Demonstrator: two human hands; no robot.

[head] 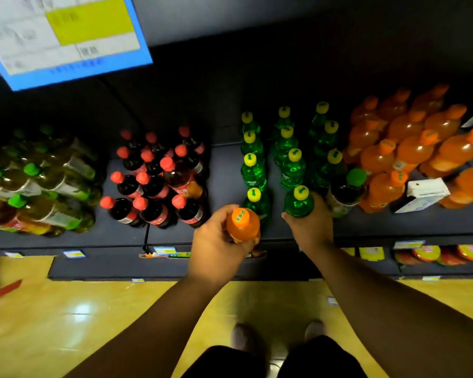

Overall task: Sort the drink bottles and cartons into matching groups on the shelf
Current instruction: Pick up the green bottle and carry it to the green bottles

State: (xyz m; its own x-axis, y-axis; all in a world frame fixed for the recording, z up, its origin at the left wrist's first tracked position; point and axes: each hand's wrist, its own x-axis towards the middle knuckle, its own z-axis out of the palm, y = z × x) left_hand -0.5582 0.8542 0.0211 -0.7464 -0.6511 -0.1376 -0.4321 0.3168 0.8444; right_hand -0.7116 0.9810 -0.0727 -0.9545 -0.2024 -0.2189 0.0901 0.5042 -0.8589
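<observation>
Left hand (216,242) hides orange bottle (243,224) label (sign (66,36) blurred, probably prices)

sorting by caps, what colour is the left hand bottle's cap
The cap is orange with green print; the head view shows it.

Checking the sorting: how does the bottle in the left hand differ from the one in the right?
The orange bottle in the left hand has an orange cap; the green bottle in the right hand has a yellow cap. The orange bottle is apart from the orange group; the green bottle fronts a green row. Both are upright and gripped.
</observation>
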